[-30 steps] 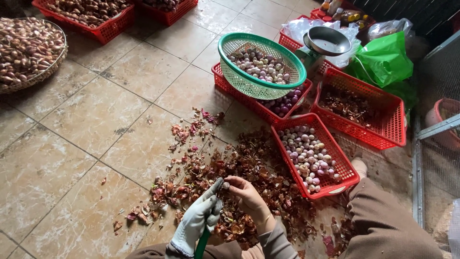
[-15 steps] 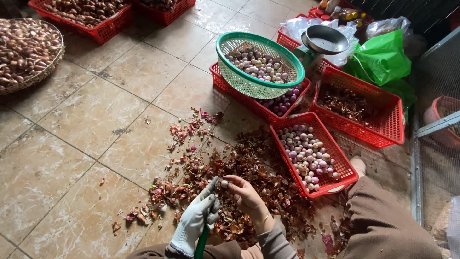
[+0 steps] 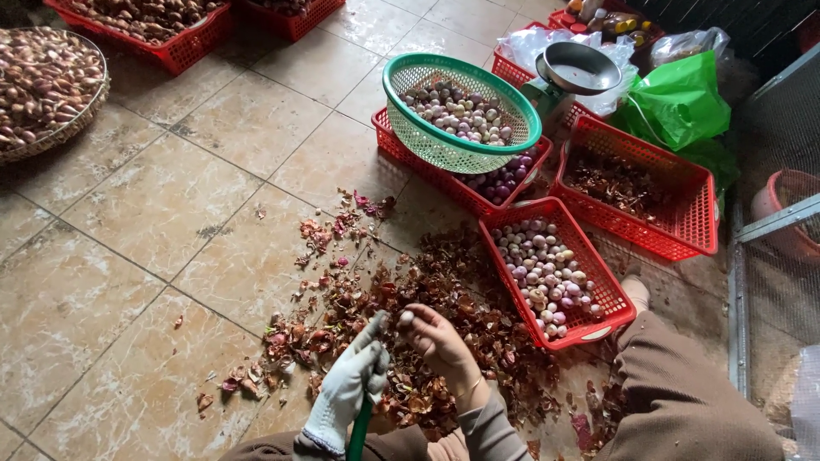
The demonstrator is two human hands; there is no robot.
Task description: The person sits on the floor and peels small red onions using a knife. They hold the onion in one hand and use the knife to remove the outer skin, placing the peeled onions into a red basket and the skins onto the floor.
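Observation:
My left hand wears a white glove and is closed around a green-handled tool, whose working end I cannot see. My bare right hand sits just to its right and pinches a small pale shallot at the fingertips, close to the glove's forefinger. Both hands hover low over a heap of dry reddish-brown shallot skins spread across the tiled floor. A red basket of peeled shallots lies just right of my right hand.
A green round basket of peeled shallots rests on a red basket. Another red basket holds skins. Behind are a scale with a metal pan and a green bag. A woven tray of unpeeled shallots lies far left.
Both hands stay in nearly the same place over the skins, still gripping the tool and the shallot. The view has shifted only slightly.

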